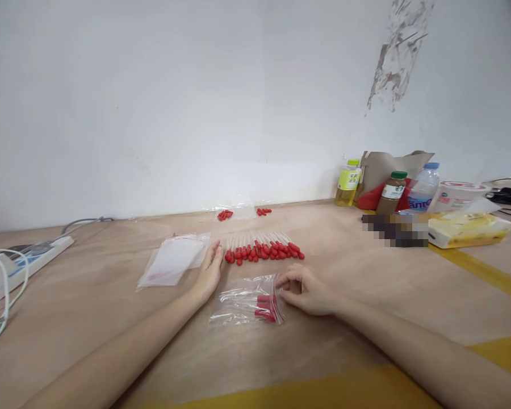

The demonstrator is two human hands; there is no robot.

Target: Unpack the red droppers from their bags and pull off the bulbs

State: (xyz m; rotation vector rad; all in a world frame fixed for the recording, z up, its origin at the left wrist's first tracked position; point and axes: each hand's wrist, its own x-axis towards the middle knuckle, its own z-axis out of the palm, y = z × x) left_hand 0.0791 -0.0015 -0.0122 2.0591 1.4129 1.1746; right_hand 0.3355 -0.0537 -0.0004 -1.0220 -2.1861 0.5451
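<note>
Our Clear Zip Bag (242, 311) Has Red Droppers (264, 307) Inside

The bag is crinkly, and we see it lying flat, close in front of us. Its red-edged top faces right. The few droppers in it have their red ends near that top, and their thin see-through stems point left. We can't tell if the zip is open. Just past the bag, we see a long heap of loose droppers (264, 250), red ends toward us, clear stems pointing away. Left of the heap lies a flat, messy stack of see-through bags (174, 259).

Right hand (303, 288) curled — left (212, 268) outstretched
</note>
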